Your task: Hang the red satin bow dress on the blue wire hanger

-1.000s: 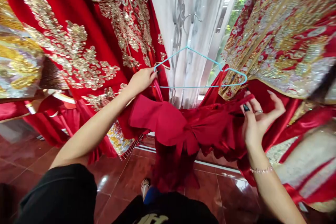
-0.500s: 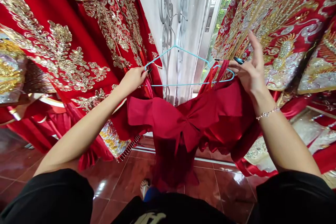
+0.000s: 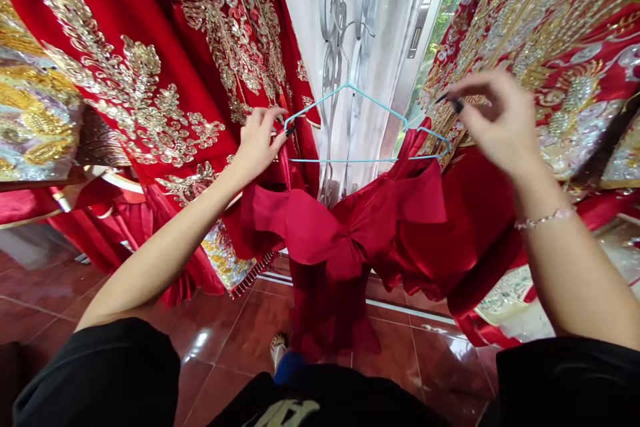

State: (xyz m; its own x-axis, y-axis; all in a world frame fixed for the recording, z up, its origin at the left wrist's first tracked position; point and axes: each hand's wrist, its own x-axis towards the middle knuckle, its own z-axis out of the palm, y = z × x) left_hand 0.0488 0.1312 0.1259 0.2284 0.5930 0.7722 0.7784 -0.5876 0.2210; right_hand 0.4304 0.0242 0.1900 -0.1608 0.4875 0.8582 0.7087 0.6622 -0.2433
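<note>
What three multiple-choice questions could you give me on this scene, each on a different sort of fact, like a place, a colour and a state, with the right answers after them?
1. On which wrist is the thin bracelet?
A) Left
B) Right
C) Neither

2. What colour is the wire hanger?
A) Pink
B) Black
C) Light blue

3. What state is the red dress with the big bow in?
A) Hanging from the hanger
B) Folded on the floor
C) Lying over a chair

Answers:
1. B, because it sits on the wrist just below the right hand.
2. C, because the wire shows pale blue against the sheer white curtain.
3. A, because a red strap loops over the hanger's arm and the skirt falls below it, with the left hand at the hanger's other end.
</note>
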